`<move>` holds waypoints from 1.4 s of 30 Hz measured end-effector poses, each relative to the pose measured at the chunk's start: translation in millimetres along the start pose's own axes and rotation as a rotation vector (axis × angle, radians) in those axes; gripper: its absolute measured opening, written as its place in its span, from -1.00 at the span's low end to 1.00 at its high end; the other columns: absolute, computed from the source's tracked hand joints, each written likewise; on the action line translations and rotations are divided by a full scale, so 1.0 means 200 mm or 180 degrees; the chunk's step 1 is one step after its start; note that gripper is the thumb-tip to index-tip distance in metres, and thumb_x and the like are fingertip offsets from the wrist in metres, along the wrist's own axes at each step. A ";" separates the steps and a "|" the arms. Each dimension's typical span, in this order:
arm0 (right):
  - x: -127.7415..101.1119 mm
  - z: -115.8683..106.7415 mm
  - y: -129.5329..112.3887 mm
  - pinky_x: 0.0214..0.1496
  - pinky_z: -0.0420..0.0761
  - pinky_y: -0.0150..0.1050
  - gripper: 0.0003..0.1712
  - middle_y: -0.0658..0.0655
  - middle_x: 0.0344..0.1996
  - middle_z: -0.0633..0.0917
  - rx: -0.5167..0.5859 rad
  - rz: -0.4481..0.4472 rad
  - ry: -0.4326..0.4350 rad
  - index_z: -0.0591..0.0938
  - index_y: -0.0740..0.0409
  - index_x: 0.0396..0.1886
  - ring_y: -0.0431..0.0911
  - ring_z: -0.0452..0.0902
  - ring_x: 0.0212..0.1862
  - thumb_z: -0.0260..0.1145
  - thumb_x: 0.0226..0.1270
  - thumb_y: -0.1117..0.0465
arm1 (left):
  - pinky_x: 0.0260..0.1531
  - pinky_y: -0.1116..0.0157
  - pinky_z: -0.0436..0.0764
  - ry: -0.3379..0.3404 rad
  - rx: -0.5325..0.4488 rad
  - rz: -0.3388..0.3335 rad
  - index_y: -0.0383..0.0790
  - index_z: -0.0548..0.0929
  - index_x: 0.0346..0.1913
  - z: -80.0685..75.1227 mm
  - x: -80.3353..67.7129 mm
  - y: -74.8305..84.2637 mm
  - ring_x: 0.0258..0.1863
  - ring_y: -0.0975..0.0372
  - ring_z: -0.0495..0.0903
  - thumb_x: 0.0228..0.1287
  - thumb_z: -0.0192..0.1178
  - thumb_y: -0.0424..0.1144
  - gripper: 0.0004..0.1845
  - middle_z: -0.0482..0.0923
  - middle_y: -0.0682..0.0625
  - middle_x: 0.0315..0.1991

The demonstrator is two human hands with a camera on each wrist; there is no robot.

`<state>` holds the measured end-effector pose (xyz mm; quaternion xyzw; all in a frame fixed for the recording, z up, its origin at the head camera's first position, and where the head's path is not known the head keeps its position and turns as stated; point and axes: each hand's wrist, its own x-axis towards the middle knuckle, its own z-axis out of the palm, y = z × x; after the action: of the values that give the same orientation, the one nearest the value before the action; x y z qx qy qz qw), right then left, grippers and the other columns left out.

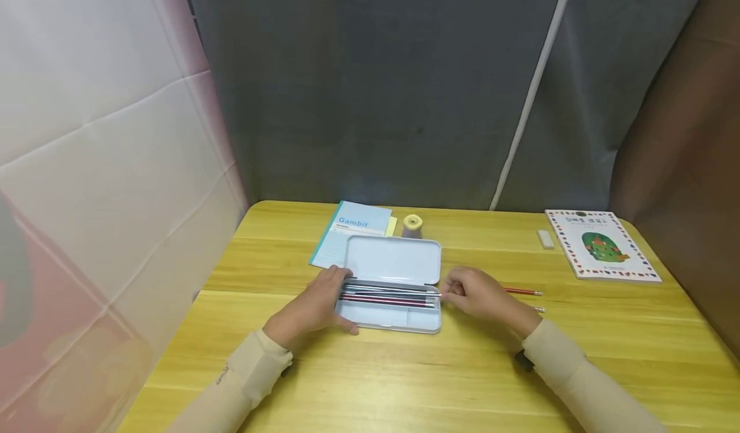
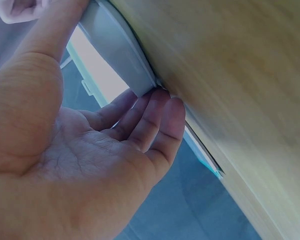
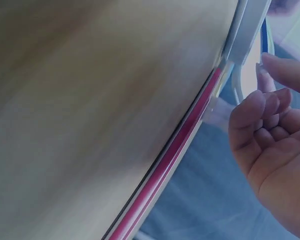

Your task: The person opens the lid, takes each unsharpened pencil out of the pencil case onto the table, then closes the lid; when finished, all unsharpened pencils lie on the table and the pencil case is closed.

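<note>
Two hands flank the open, smooth grey pencil case point(image 1: 393, 263): left hand point(image 1: 315, 308) grips its nine-o'clock end, right hand point(image 1: 476, 295) loosely open at three o'clock, holding nothing.

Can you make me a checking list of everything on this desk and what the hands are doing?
Surface: yellow wooden table.
Job's things: open pale pencil case with pencils lying in its tray; two more red pencils on the table to the right.
Clutter: Gambit booklet, small round sharpener, eraser, picture book.
Grippers: left hand holds the case's left end; right hand at its right end, fingers by the pencil tips.
Cables: nothing seen.
Surroundings: grey curtain behind, pale cloth at left.
</note>
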<state>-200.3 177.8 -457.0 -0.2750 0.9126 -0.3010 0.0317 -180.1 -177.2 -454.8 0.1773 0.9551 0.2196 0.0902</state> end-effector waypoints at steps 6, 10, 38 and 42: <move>-0.07 -0.06 0.07 -0.43 0.33 -0.41 -0.92 -0.10 -0.59 0.43 0.0335 0.0096 0.0147 0.75 0.10 -0.32 -0.33 0.26 -0.51 0.50 0.40 0.29 | 0.41 0.00 0.51 -0.0024 -0.0001 -0.0023 -0.33 0.33 0.51 -0.01 -0.01 0.00 0.24 0.02 0.41 -0.19 0.77 0.09 0.23 0.47 -0.15 0.26; -0.13 -0.11 0.11 -0.43 0.33 -0.39 -0.92 -0.08 -0.57 0.44 0.0447 0.0125 0.0301 0.76 0.11 -0.33 -0.32 0.29 -0.48 0.50 0.40 0.28 | 0.41 0.01 0.52 -0.0018 0.0001 -0.0025 -0.34 0.33 0.51 0.00 -0.01 -0.01 0.24 0.03 0.41 -0.19 0.78 0.09 0.23 0.47 -0.15 0.26; -0.64 -0.35 0.37 -0.44 0.37 -0.35 -0.92 -0.13 -0.54 0.43 0.0424 0.0305 0.0841 0.76 0.10 -0.23 -0.34 0.35 -0.42 0.43 0.45 0.37 | 0.40 0.00 0.52 -0.0004 -0.0063 -0.0043 -0.34 0.34 0.50 0.00 0.00 -0.01 0.22 0.03 0.41 -0.21 0.79 0.07 0.23 0.47 -0.15 0.25; -0.66 -0.36 0.38 -0.45 0.37 -0.34 -0.91 -0.12 -0.53 0.44 0.0442 0.0361 0.0843 0.76 0.13 -0.21 -0.33 0.35 -0.43 0.41 0.45 0.39 | 0.40 -0.01 0.52 -0.0005 -0.0052 -0.0021 -0.35 0.34 0.50 0.00 0.01 -0.01 0.22 0.02 0.41 -0.21 0.79 0.06 0.22 0.48 -0.16 0.25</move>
<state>-141.8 335.2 -456.1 -0.1781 0.8998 -0.3948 -0.0530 -181.7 -178.0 -456.7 0.1737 0.9538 0.2268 0.0931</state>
